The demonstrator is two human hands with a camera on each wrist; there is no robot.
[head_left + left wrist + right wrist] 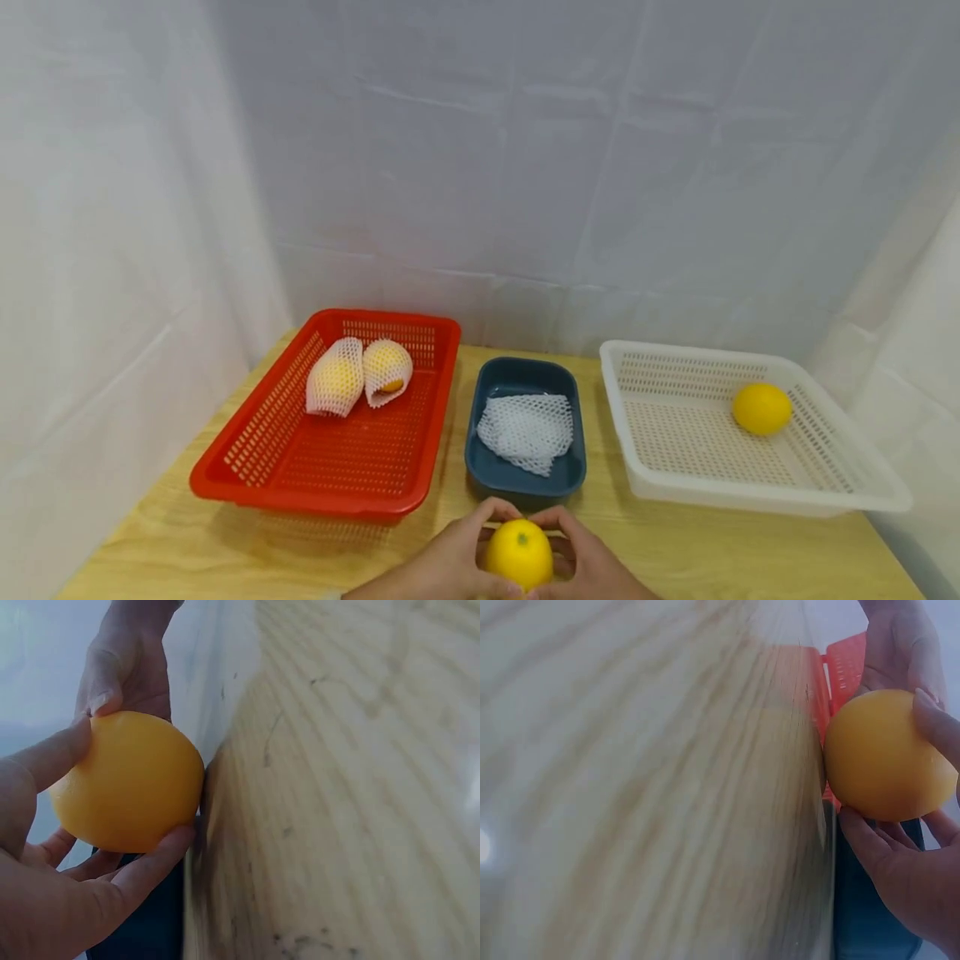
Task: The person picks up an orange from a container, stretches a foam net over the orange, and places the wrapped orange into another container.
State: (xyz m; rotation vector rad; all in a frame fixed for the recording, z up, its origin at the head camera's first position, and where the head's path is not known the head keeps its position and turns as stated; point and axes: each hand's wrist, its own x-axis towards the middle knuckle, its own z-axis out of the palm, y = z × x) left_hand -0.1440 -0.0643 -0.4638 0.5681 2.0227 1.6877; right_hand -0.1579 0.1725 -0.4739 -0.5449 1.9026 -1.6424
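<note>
A smooth yellow orange (pixel 519 553), with a small greenish stem spot on top, is held between both hands at the front of the table. My left hand (pixel 463 552) grips it from the left, thumb on the near side and fingers curving round the far side. From the right, my right hand (pixel 583 557) holds it in the same way. In the left wrist view the orange (pixel 135 780) appears against or just above the wooden surface; the right wrist view shows the orange (pixel 885 756) likewise. Just beyond the hands, white foam net sleeves (pixel 527 429) lie in a dark blue tray (pixel 487 477).
To the left stands a red basket (pixel 322 498) with two net-wrapped fruits (pixel 336 379) in it. A white basket (pixel 675 482) on the right contains one bare yellow fruit (pixel 762 408). White cloth (pixel 480 167) hangs behind and beside the wooden table (pixel 172 550).
</note>
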